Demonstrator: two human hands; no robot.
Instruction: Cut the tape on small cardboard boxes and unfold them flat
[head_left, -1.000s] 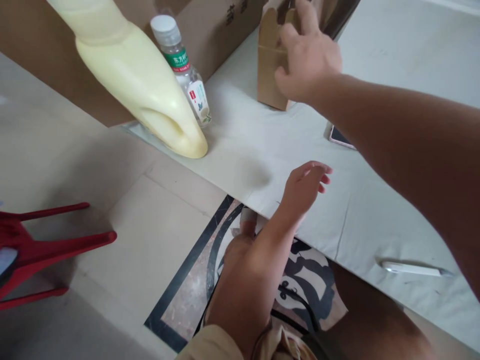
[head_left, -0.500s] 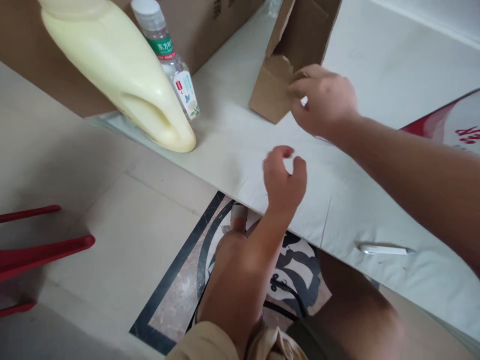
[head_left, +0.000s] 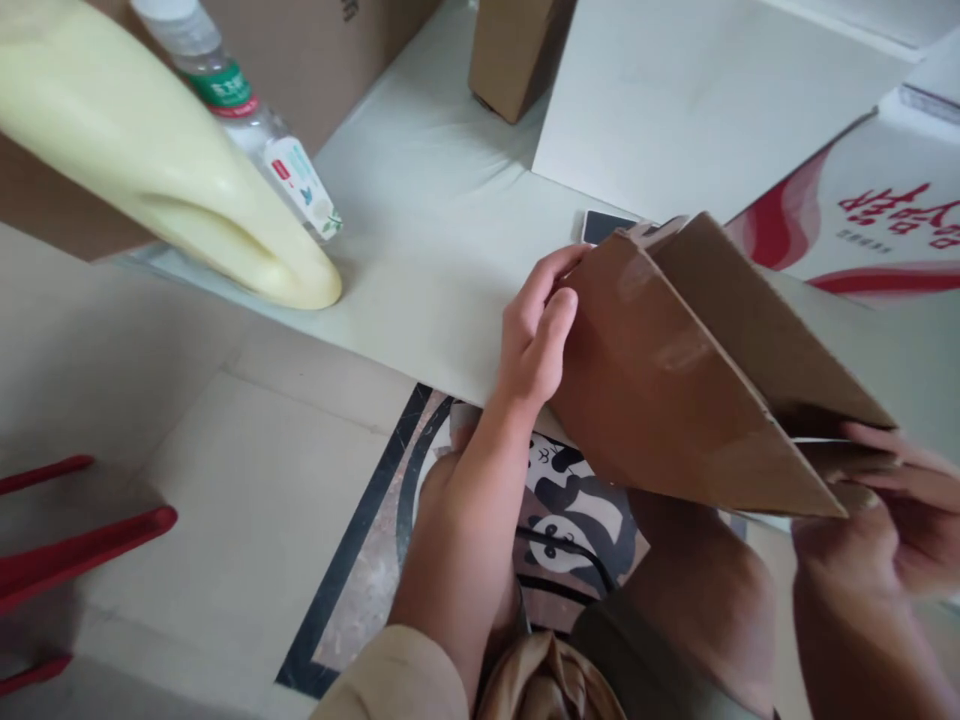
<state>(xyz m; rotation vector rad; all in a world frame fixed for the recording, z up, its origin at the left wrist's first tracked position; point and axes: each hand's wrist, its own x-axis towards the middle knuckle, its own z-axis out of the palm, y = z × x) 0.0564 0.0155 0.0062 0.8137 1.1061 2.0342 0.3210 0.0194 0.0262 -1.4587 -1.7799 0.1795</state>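
Observation:
A brown cardboard box point(head_left: 675, 380), tilted and open along its upper right side, is held over the table's near edge. My left hand point(head_left: 536, 335) grips its left end, with the thumb on the near face and fingers round the far corner. At the opposite end, my right hand point(head_left: 862, 535) holds the box's edge, its fingers partly blurred and reaching by the opening. The inside of the box is mostly hidden in shadow. Just behind the box's left corner lies a dark flat rectangle with a pale rim point(head_left: 609, 226), partly covered.
A pale yellow jug point(head_left: 225, 210) and a clear bottle with a green label point(head_left: 225, 88) stand left on the white-covered table point(head_left: 420, 290). Behind are a small brown box point(head_left: 517, 55) and a large carton point(head_left: 300, 50). A red-and-white box point(head_left: 847, 220) sits right; red legs point(head_left: 82, 555) stand on the floor.
My left hand was empty and now grips the box. My right hand has moved right and nearer, from the table's middle to the box's right end. The pen is out of sight.

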